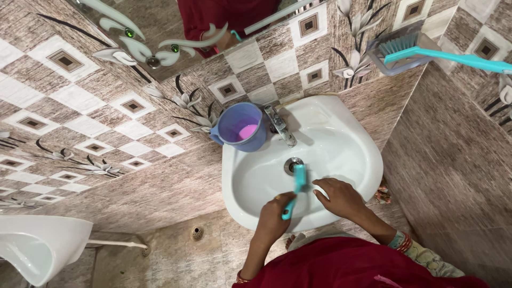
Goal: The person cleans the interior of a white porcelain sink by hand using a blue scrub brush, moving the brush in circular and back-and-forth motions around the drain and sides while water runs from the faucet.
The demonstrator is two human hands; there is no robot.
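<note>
1. Head view, counts: you have two hands over one white wash basin (pixel 341 133). Your left hand (pixel 274 216) is curled around the handle of one small teal brush (pixel 296 189), whose head lies in the bowl just below the single drain (pixel 292 165). Your right hand (pixel 341 197) lies flat, fingers together, on the basin's inner wall beside the brush. One tap (pixel 281 127) stands at the back rim; one blue mug (pixel 242 128) with pink contents sits on the rim beside it. A second, long-handled teal brush (pixel 426 52) rests on a wall holder.
2. Head view, hidden: a second white fixture (pixel 37 248) is cut off at the lower left. The mirror (pixel 176 26) is cropped by the top edge. Your left palm is turned away.
</note>
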